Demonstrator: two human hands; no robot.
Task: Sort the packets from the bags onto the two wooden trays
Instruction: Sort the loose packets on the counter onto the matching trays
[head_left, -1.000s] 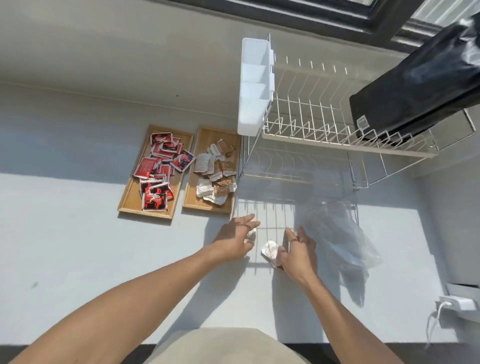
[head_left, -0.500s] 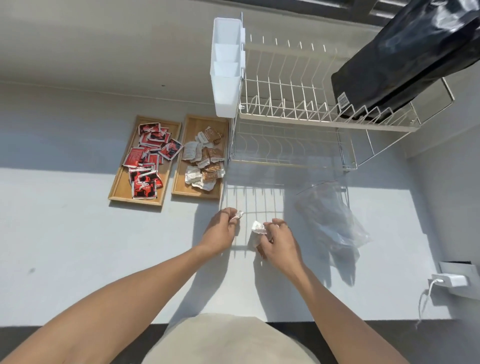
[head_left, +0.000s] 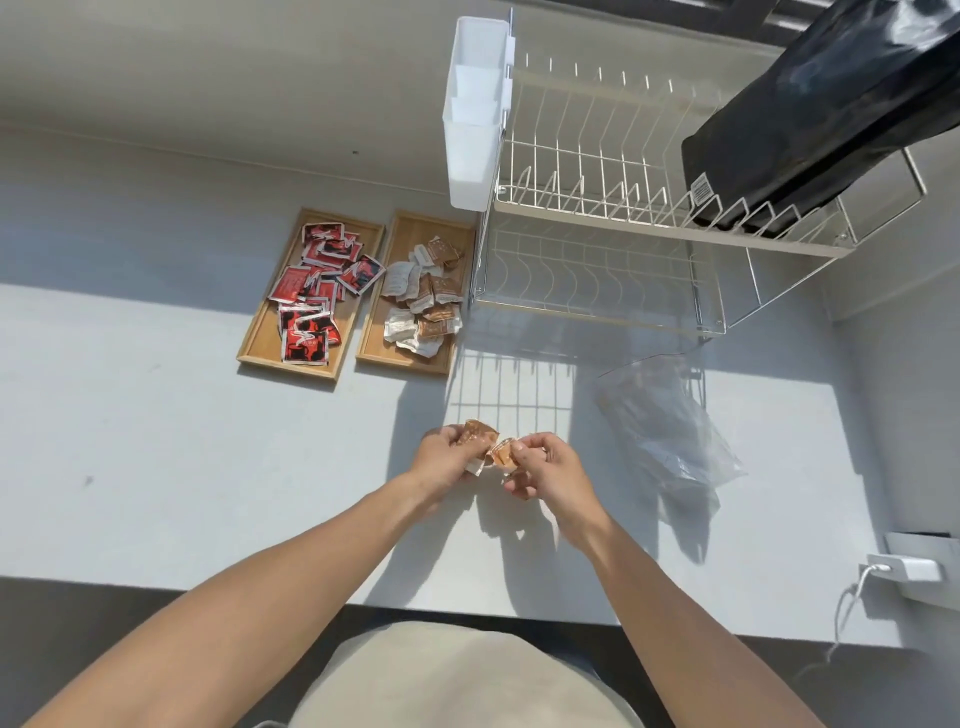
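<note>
My left hand (head_left: 441, 460) holds a brown packet (head_left: 479, 435) above the counter. Close beside it, my right hand (head_left: 545, 467) pinches another brown packet (head_left: 503, 455); the two packets touch. Farther back on the left lie two wooden trays side by side. The left tray (head_left: 260, 345) carries several red packets (head_left: 318, 291). The right tray (head_left: 410, 231) carries several brown and white packets (head_left: 427, 299). A crumpled clear plastic bag (head_left: 670, 431) lies on the counter to the right of my hands.
A two-tier wire dish rack (head_left: 613, 223) stands behind my hands, with a white cutlery holder (head_left: 472, 119) on its left end and a black bag (head_left: 821, 114) on its top tier. A white charger (head_left: 906, 569) with a cable sits at the right edge.
Both hands have lifted off the counter with the packets and come together. The packets now show their brown faces.
</note>
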